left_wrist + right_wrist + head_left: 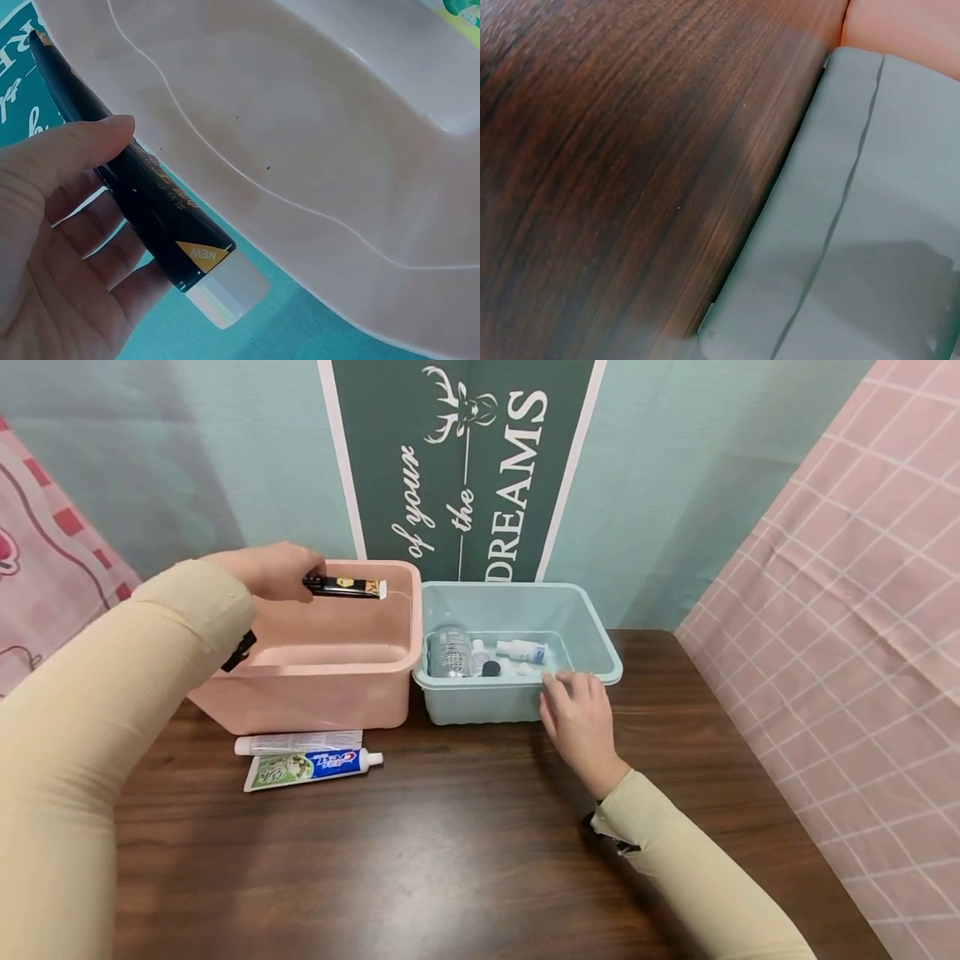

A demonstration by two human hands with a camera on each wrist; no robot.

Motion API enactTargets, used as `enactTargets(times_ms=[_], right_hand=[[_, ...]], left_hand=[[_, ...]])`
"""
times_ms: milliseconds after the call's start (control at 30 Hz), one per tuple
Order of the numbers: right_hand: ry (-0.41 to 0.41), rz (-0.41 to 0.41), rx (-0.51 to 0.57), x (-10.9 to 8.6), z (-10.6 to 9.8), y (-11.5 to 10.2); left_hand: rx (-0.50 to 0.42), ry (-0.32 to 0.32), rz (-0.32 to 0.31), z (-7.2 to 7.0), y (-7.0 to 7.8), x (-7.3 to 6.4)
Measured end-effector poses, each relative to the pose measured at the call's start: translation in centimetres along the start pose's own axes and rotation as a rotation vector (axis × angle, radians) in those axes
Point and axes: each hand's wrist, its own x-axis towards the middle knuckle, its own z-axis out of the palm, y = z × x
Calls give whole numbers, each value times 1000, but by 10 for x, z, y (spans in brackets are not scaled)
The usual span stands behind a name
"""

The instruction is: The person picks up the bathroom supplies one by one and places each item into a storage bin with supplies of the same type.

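My left hand pinches a black tube with a white cap, high over the pink bin. In the left wrist view the thumb lies across the tube, fingers behind it, near the bin's rim. A yellow "NEW" mark shows beside the cap. My right hand rests with relaxed fingers at the front rim of the light blue bin. The right wrist view shows that bin's outer wall, the hand out of frame.
A Crest toothpaste tube and a whitish tube lie before the pink bin. Inside the blue bin are a clear bottle, a white tube and other small containers. Cloth-covered walls bound the brown table.
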Motion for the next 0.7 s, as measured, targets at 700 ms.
enactTargets(times_ms=[700], right_hand=[[-42, 11, -15, -2, 0, 0]], left_hand=[[-5, 41, -17, 8, -5, 16]])
